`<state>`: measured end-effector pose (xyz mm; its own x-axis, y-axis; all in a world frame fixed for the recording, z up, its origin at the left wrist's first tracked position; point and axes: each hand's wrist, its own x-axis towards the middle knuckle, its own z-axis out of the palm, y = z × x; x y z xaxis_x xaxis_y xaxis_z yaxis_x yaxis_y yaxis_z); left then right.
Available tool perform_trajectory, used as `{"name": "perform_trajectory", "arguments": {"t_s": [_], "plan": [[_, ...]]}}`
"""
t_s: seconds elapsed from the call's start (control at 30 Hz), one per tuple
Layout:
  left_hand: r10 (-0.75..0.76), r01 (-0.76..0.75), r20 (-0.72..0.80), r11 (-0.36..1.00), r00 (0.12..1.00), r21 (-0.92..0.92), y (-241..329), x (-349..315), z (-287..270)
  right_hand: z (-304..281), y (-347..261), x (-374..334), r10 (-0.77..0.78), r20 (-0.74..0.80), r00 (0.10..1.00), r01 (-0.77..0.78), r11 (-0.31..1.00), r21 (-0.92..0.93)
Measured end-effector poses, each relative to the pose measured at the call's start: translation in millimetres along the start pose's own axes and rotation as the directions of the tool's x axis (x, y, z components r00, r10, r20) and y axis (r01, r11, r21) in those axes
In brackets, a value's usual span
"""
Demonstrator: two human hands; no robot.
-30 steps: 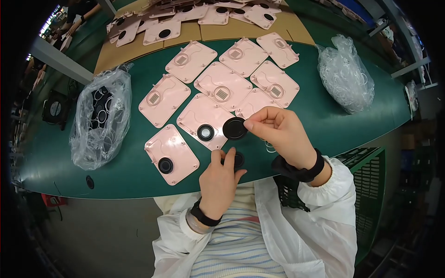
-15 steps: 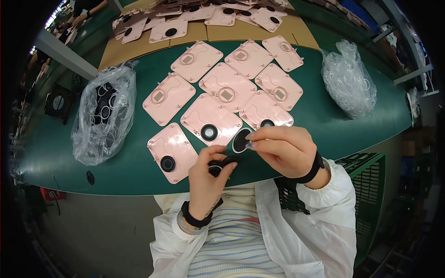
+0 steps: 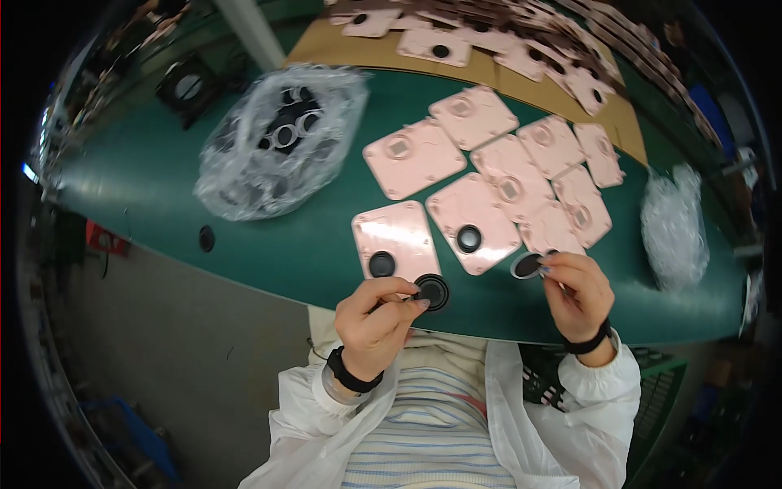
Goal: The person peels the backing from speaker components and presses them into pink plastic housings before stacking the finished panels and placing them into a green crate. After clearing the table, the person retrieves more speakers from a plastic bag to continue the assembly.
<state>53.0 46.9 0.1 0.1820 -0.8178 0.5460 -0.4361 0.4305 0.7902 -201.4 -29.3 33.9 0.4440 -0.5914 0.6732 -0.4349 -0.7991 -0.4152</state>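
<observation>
My left hand (image 3: 376,324) pinches the edge of a black round part with ridged rings (image 3: 433,293), holding it over the front edge of the green table, beside the nearest pink panel (image 3: 399,232). Between the fingertips of my right hand (image 3: 580,295) is a thin black disc with a white rim (image 3: 525,266), tilted and apart from the left hand's part. Just beyond the hands, another pink panel (image 3: 460,200) carries a black round part (image 3: 469,238) in its opening. A similar black part (image 3: 382,264) sits on the nearest panel. Several more pink panels lie behind, some with bare grilles.
An open clear plastic bag (image 3: 232,175) of black discs and white rings lies at left. A loose black round part (image 3: 207,239) rests near the table's edge. At right stands another clear bag (image 3: 674,232). More pink panels cover the cardboard (image 3: 358,55) at the back.
The view has swung left, so the table appears shifted right. My hands have moved apart, and the left hand's black part now shows its ridged face.
</observation>
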Motion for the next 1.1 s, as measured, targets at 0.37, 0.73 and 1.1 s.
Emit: {"name": "perform_trajectory", "arguments": {"t_s": [0.37,0.73,1.1], "plan": [[-0.399,0.568,-0.614,0.817,0.681,0.099,-123.0,26.6,-178.0,5.8,-14.8,-7.4,0.228,0.028,0.973,-0.227,0.974,-0.022],[-0.641,0.731,0.355,0.632,0.68,-0.257,4.3,19.8,-30.3,4.9,-18.5,-1.8,0.073,0.008,0.997,-0.073,0.996,-0.047],[-0.546,0.804,0.776,-0.279,0.316,-0.525,40.4,0.6,57.7,-5.6,-16.1,-0.1,-0.133,0.146,0.98,0.132,0.991,0.013]]}}
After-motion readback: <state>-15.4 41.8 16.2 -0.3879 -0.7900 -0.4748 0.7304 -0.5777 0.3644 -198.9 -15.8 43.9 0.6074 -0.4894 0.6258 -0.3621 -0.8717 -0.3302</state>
